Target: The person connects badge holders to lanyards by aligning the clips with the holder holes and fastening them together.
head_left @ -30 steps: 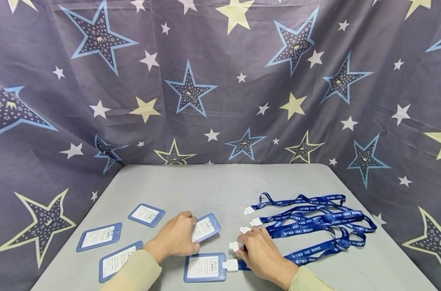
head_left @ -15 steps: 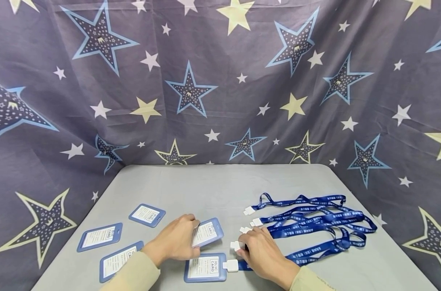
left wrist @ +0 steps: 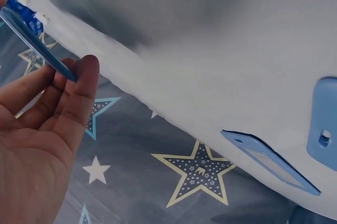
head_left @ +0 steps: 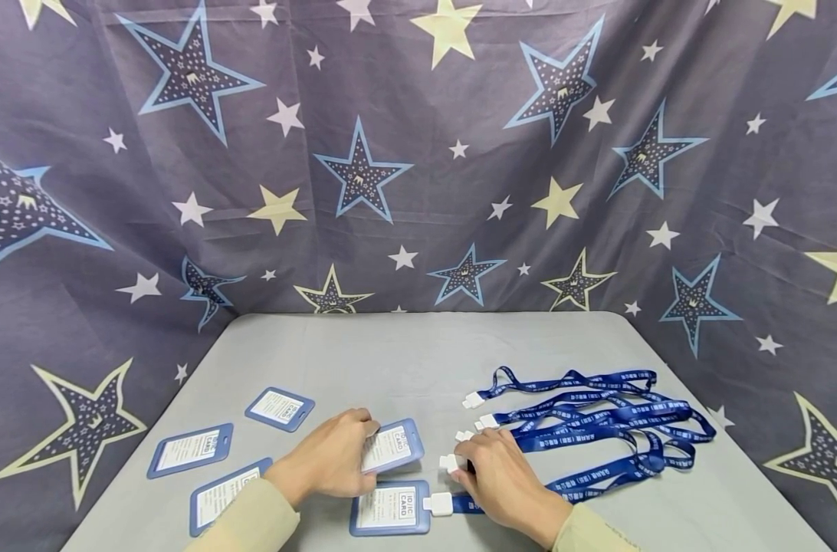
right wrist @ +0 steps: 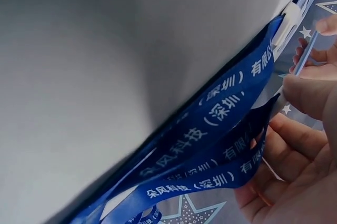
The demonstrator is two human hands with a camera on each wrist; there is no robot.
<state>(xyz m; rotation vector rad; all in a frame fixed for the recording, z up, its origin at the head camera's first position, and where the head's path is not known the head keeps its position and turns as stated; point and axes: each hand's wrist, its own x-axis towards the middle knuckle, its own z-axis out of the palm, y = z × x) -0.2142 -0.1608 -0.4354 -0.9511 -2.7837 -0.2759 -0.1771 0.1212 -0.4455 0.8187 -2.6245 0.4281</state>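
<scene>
My left hand pinches a blue-framed ID card holder by its left end, a little above the table; in the left wrist view this holder shows edge-on between thumb and fingers. To its right, my right hand pinches the white clip of a dark blue lanyard, whose printed strap trails below the fingers in the right wrist view. Clip and held card holder are apart. In front of them lies another card holder, joined to a white clip with a blue strap.
Card holders lie flat on the left of the grey table: one at the back, one at the far left and one partly under the left sleeve. Several blue lanyards stretch across the right. A star-patterned cloth hangs behind.
My left hand has shifted the card holder slightly right and toward me, and its tilt has changed. My right hand has barely moved, still with the clip.
</scene>
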